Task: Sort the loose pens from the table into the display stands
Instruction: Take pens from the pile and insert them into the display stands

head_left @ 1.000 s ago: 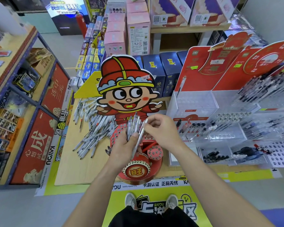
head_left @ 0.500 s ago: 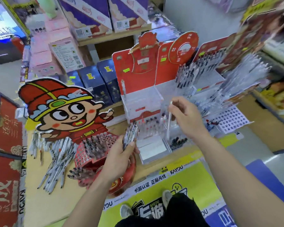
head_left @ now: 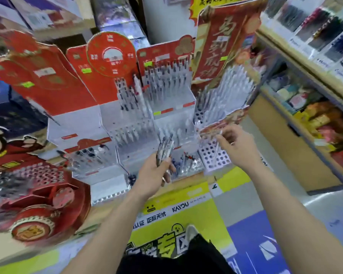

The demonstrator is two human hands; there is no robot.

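My left hand (head_left: 154, 177) grips a bundle of several pens (head_left: 165, 148), held upright in front of the middle display stand (head_left: 131, 125). My right hand (head_left: 237, 148) reaches to the front of the rightmost stand (head_left: 226, 99), which is packed with white pens. It pinches what looks like one pale pen (head_left: 209, 131), blurred, just above a white holed tier (head_left: 214, 156). Several tiered clear stands with red backing cards (head_left: 111, 54) stand side by side, partly filled with pens.
A round red cartoon stand (head_left: 38, 204) with pen holes sits at the left on the wooden table (head_left: 188, 179). A wooden shelf unit (head_left: 285, 139) with goods stands close on the right. A yellow floor mat (head_left: 176, 206) and my shoe (head_left: 191, 232) are below.
The view has swung right. My right hand carried its pen from the middle stand over to the rightmost one. The left hand followed with the bundle.
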